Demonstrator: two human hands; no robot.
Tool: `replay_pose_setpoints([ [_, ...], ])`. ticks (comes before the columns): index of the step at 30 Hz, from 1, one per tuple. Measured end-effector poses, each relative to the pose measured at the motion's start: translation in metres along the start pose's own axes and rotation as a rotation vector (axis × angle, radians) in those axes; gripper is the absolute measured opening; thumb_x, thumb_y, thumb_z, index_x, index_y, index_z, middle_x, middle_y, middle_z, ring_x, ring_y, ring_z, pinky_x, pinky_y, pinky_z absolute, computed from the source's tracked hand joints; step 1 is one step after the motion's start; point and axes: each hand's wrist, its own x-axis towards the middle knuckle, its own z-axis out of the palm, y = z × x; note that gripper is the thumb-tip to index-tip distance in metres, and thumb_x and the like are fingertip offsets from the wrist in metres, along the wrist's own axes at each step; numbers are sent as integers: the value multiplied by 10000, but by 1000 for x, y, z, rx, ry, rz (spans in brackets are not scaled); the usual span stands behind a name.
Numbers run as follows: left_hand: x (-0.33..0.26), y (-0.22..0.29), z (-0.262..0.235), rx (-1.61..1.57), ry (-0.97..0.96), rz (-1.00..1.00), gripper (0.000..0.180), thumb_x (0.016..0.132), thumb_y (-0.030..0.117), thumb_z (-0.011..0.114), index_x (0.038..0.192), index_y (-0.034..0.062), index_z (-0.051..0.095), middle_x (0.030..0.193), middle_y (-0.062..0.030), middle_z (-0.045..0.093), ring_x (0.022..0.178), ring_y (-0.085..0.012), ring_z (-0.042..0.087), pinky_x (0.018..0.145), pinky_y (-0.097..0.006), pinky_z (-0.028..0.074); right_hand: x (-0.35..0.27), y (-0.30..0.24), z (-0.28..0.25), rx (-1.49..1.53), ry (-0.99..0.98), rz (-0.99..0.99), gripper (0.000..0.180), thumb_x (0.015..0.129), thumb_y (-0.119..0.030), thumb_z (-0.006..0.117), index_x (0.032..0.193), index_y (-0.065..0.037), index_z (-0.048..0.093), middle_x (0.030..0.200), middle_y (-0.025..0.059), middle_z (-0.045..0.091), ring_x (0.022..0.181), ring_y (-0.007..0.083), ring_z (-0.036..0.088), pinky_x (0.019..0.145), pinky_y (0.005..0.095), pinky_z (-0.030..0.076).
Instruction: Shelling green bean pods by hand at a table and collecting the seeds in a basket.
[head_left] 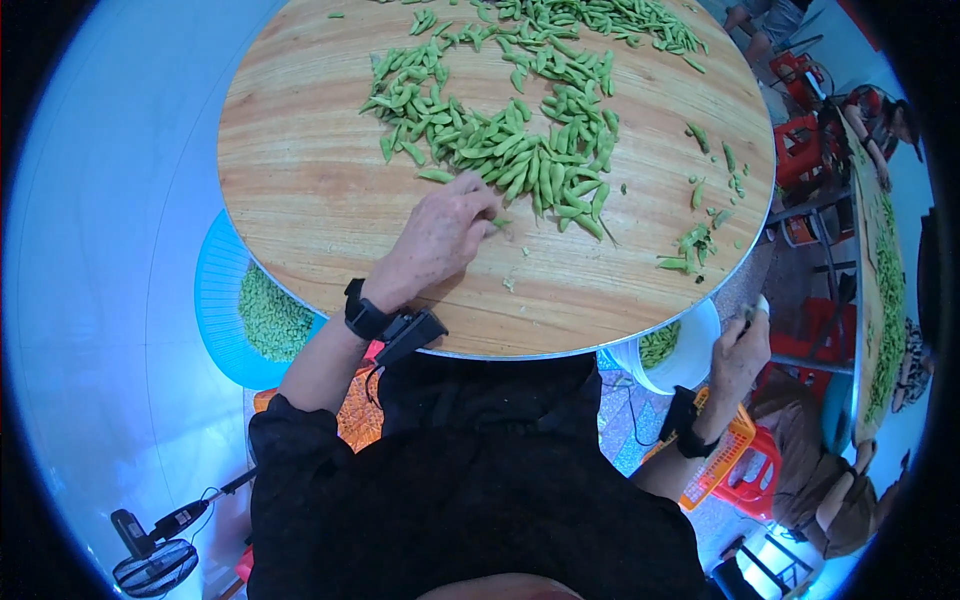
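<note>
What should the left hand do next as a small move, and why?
Probably close the fingers on one pod: the left hand rests on the table at the edge of the green pod pile, while the right hand is off the table by the white bucket.

Blue basket (215,300), red stools (800,140), fan (150,570)
</note>
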Motion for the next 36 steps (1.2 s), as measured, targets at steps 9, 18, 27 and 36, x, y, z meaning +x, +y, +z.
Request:
replay_pose_setpoints([
  [9,-33,72,-12,-976,-177,-753,133,883,93,664,978,1,671,804,32,620,694,-34,524,612,-189,429,-19,-177,18,1250,-914,82,296,903,-12,505,1179,4,610,765,11,548,623,56,492,546,221,406],
  [18,-55,70,22,-638,296,-363,119,890,102,653,958,6,671,802,-12,625,594,-16,483,541,-175,361,-30,-191,26,1360,-987,129,216,951,-47,502,1128,36,596,771,-30,473,582,20,425,477,194,334],
  [27,-59,66,29,-1923,-7,-690,115,911,125,639,935,16,613,819,-25,615,516,-23,432,437,-172,304,-17,-182,21,1456,-1203,282,179,953,-67,498,1074,-4,613,652,-43,478,552,28,420,486,195,333],
  [36,-50,65,13,-585,27,-262,174,947,150,560,984,-20,565,767,-80,563,614,-99,506,542,-267,414,-29,-200,21,1020,-718,-216,160,854,10,549,1003,33,602,775,160,560,658,254,579,598,347,453],
])
